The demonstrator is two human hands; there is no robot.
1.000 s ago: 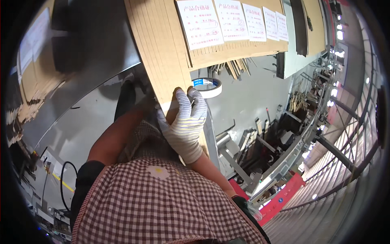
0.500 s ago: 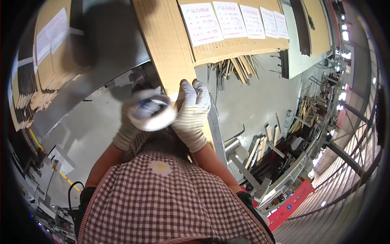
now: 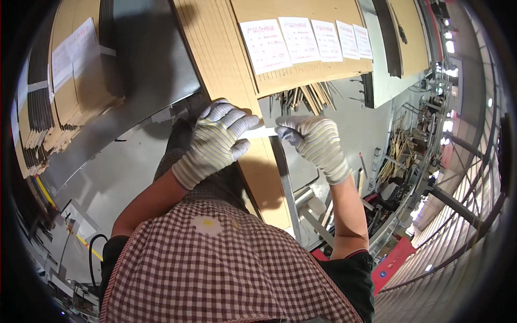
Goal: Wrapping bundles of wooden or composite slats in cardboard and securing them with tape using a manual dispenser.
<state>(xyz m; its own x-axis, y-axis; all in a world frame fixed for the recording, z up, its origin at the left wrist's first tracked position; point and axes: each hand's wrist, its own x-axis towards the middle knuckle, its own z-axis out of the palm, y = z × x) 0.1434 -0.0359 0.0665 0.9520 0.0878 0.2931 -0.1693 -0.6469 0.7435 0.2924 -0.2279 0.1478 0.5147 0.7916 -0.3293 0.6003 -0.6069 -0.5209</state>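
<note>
A short strip of white tape (image 3: 264, 132) spans the long brown cardboard stack (image 3: 267, 185) in front of me. My right hand (image 3: 319, 144), in a striped knit glove, pinches the tape's right end just beyond the stack's right edge. My left hand (image 3: 215, 141), gloved the same way, rests over the stack's left side, its fingers stretched toward the tape and its thumb apart. The tape's left end disappears under those fingers. The tape roll is not visible.
Several printed white sheets (image 3: 301, 40) lie on the wide cardboard stack ahead. More cardboard (image 3: 81, 81) stands at the left beside a dark table surface (image 3: 148, 59). Thin wooden strips (image 3: 307, 98) jut out below the far stack. Metal frames and scrap fill the right side.
The white tape roll at my left hand has gone from sight. My left hand has moved right onto the stack; my right hand has moved right and now pinches a tape strip.
</note>
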